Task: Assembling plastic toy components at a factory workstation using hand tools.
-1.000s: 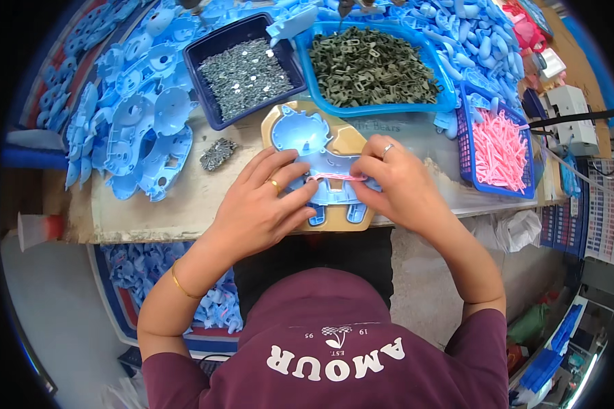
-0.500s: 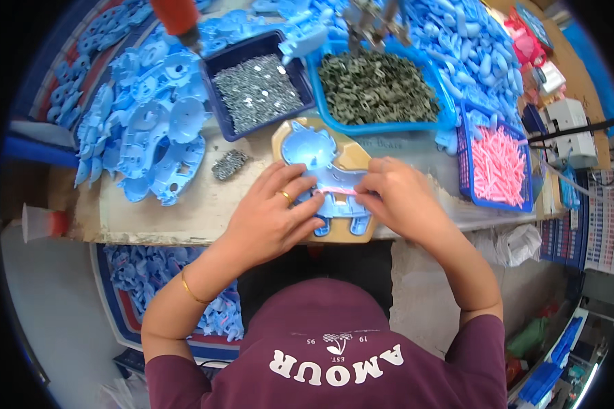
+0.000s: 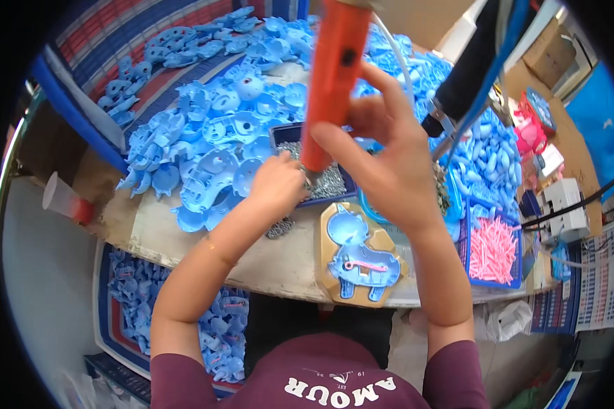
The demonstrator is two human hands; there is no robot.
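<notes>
Both hands have left the blue animal-shaped shell (image 3: 361,262), which now lies alone in its tan jig (image 3: 327,273) on the worktop (image 3: 280,262). Left of the jig, the left hand (image 3: 276,185) dips pinched fingers into the dark screw tray (image 3: 334,187). Above the jig, the right hand (image 3: 389,160) has raised the orange screwdriver (image 3: 331,82), fingers wrapped around it, so fastening looks close.

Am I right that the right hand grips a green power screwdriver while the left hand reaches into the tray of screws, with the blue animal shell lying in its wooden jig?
Not quite: in the head view the power screwdriver in the right hand is orange, not green. The rest holds: the left hand reaches into the tray of screws, and the blue animal shell lies in the wooden jig.
</notes>
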